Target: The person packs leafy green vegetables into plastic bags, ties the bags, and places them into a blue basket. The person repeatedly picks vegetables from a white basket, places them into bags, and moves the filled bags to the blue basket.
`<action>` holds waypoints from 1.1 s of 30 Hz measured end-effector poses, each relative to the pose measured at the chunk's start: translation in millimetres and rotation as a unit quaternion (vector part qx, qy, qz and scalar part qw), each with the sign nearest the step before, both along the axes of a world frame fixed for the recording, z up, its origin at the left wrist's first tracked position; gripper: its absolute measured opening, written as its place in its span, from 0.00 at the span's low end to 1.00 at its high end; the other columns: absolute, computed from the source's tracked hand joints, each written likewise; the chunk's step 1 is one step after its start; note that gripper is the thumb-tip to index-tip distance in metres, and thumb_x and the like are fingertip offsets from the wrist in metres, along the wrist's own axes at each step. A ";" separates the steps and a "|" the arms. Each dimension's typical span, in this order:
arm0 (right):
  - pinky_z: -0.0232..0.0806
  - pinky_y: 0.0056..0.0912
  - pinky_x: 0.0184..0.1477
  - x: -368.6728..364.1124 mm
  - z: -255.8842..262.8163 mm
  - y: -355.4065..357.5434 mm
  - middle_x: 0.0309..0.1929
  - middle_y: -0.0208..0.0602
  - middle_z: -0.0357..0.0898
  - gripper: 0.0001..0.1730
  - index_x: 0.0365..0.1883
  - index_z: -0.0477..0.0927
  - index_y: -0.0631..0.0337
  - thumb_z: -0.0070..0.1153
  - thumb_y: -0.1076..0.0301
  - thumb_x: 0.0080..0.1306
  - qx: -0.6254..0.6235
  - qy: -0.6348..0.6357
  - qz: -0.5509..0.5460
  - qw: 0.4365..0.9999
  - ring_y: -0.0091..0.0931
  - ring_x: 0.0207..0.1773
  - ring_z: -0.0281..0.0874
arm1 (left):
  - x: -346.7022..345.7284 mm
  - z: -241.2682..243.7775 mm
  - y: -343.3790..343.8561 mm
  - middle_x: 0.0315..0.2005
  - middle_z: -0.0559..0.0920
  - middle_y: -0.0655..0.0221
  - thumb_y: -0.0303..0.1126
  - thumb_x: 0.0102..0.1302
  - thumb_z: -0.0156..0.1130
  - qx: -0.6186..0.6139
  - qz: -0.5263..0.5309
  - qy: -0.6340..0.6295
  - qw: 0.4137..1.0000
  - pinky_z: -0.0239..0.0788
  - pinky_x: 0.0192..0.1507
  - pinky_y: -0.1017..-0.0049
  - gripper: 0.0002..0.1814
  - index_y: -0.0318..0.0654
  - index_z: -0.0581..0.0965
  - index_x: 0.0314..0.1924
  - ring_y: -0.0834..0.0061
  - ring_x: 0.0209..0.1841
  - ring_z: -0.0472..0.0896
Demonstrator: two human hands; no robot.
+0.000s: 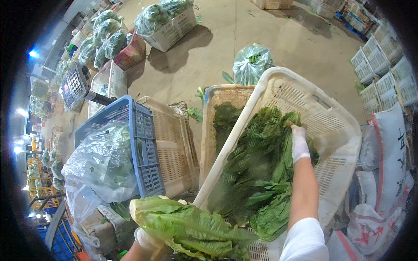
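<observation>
My left hand [147, 239], in a white glove, supports a large head of romaine lettuce [186, 222] from below, its pale cut stem pointing left. My right hand [297, 138], also gloved, reaches into a tilted white plastic crate [339, 130] and touches the dark green leafy heads [261, 153] inside; its fingers are partly hidden among the leaves, so its grip is unclear. Left of the crates, a blue plastic crate [143, 143] holds a clear plastic bag [104, 163] of greens.
Behind the white crate stands a second crate [209, 130] with leaves. A bagged bundle [252, 63] sits on the floor beyond. A scale's keypad display [74, 85] is at the left. White sacks [392, 156] and stacked crates [378, 58] line the right side.
</observation>
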State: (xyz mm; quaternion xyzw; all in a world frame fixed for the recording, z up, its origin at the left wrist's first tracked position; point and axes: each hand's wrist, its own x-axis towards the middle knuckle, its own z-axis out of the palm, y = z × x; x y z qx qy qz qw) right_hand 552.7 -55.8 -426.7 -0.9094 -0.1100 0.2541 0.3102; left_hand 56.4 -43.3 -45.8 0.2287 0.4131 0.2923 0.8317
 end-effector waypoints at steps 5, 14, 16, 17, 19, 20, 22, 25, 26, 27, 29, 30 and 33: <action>0.61 0.34 0.59 -28.4 196.6 -83.7 0.55 0.44 0.68 0.42 0.59 0.64 0.63 0.68 0.67 0.46 0.377 -0.096 -0.141 0.910 0.33 0.55 0.68 | -6.4 1.5 16.8 0.58 0.65 0.54 0.39 0.33 0.83 0.332 -0.144 0.005 0.932 0.61 0.61 0.58 0.57 0.35 0.56 0.60 0.61 0.60 0.67; 0.67 0.42 0.57 -177.1 496.5 -159.1 0.59 0.48 0.66 0.52 0.64 0.59 0.59 0.71 0.60 0.42 0.523 0.116 0.167 0.827 0.39 0.59 0.69 | -11.1 39.9 50.3 0.63 0.62 0.55 0.50 0.31 0.81 0.393 -0.406 -0.138 0.813 0.52 0.66 0.60 0.59 0.34 0.60 0.61 0.62 0.65 0.61; 0.67 0.44 0.57 -254.5 519.1 -135.8 0.59 0.50 0.65 0.55 0.63 0.60 0.58 0.75 0.56 0.37 0.502 0.269 0.175 0.803 0.40 0.59 0.68 | -17.9 46.5 54.6 0.64 0.61 0.54 0.55 0.29 0.80 0.539 -0.410 -0.193 0.710 0.48 0.66 0.62 0.58 0.34 0.65 0.59 0.63 0.67 0.57; 0.67 0.45 0.57 -290.7 524.3 -121.5 0.60 0.52 0.65 0.56 0.62 0.61 0.57 0.76 0.54 0.35 0.488 0.317 0.191 0.791 0.40 0.59 0.68 | -29.8 56.0 47.0 0.64 0.60 0.53 0.56 0.28 0.80 0.529 -0.364 -0.233 0.730 0.48 0.67 0.63 0.57 0.35 0.67 0.58 0.62 0.67 0.57; 0.64 0.39 0.59 -345.0 505.6 -98.4 0.62 0.47 0.64 0.58 0.65 0.59 0.59 0.73 0.44 0.38 0.463 0.301 0.341 0.761 0.37 0.57 0.69 | -47.2 66.7 38.0 0.63 0.60 0.55 0.56 0.26 0.81 0.506 -0.352 -0.307 0.725 0.50 0.65 0.65 0.55 0.36 0.68 0.56 0.64 0.65 0.59; 0.62 0.36 0.60 -372.0 494.6 -86.0 0.63 0.45 0.64 0.60 0.66 0.58 0.60 0.71 0.39 0.39 0.455 0.296 0.413 0.732 0.35 0.57 0.70 | -73.9 73.0 32.9 0.61 0.61 0.58 0.55 0.26 0.82 0.481 -0.392 -0.304 0.723 0.52 0.64 0.66 0.55 0.37 0.68 0.55 0.66 0.63 0.61; 0.57 0.36 0.64 -441.7 526.6 -74.1 0.65 0.44 0.61 0.62 0.68 0.55 0.61 0.61 0.29 0.45 0.526 0.193 0.299 0.773 0.33 0.60 0.66 | -110.4 86.9 25.7 0.58 0.63 0.63 0.53 0.25 0.83 0.444 -0.418 -0.314 0.727 0.56 0.61 0.68 0.54 0.38 0.68 0.54 0.71 0.58 0.66; 0.53 0.37 0.66 -500.5 540.9 -70.8 0.66 0.46 0.59 0.63 0.69 0.53 0.62 0.57 0.26 0.45 0.405 0.230 0.307 0.830 0.34 0.63 0.63 | -186.8 100.7 13.6 0.57 0.65 0.65 0.48 0.25 0.84 0.390 -0.332 -0.309 0.801 0.55 0.62 0.69 0.56 0.37 0.65 0.57 0.73 0.60 0.64; 0.52 0.38 0.67 -516.5 537.5 -72.0 0.66 0.46 0.58 0.64 0.69 0.53 0.62 0.55 0.25 0.45 0.360 0.244 0.308 0.846 0.34 0.64 0.61 | -217.6 105.6 8.2 0.57 0.65 0.66 0.46 0.25 0.85 0.365 -0.277 -0.299 0.837 0.55 0.63 0.69 0.57 0.36 0.64 0.58 0.73 0.61 0.64; 0.50 0.38 0.68 -527.0 540.4 -75.2 0.68 0.45 0.55 0.66 0.69 0.51 0.61 0.61 0.29 0.41 0.346 0.290 0.319 0.833 0.34 0.66 0.58 | -240.1 118.0 4.2 0.58 0.65 0.65 0.46 0.25 0.84 0.314 -0.249 -0.282 0.872 0.53 0.64 0.69 0.58 0.36 0.63 0.59 0.73 0.62 0.62; 0.47 0.40 0.69 -555.7 545.5 -90.3 0.70 0.43 0.49 0.72 0.70 0.47 0.60 0.71 0.37 0.32 0.332 0.436 0.367 0.752 0.34 0.70 0.50 | -277.0 129.9 -2.3 0.60 0.63 0.63 0.47 0.26 0.84 0.278 -0.186 -0.247 0.909 0.51 0.65 0.67 0.61 0.36 0.61 0.61 0.71 0.64 0.59; 0.45 0.41 0.69 -570.1 553.1 -96.6 0.72 0.42 0.46 0.76 0.71 0.45 0.59 0.77 0.41 0.28 0.322 0.475 0.389 0.720 0.34 0.72 0.47 | -285.9 127.2 -4.6 0.61 0.62 0.63 0.47 0.27 0.84 0.306 -0.159 -0.233 0.909 0.51 0.66 0.67 0.62 0.36 0.59 0.62 0.70 0.65 0.58; 0.53 0.37 0.65 -619.5 611.7 -81.9 0.67 0.42 0.56 0.40 0.68 0.54 0.55 0.46 0.42 0.65 0.411 0.175 0.613 0.651 0.39 0.66 0.57 | -307.6 133.5 -20.1 0.63 0.58 0.61 0.44 0.30 0.82 0.378 -0.071 -0.165 0.908 0.48 0.67 0.66 0.61 0.35 0.58 0.63 0.67 0.67 0.55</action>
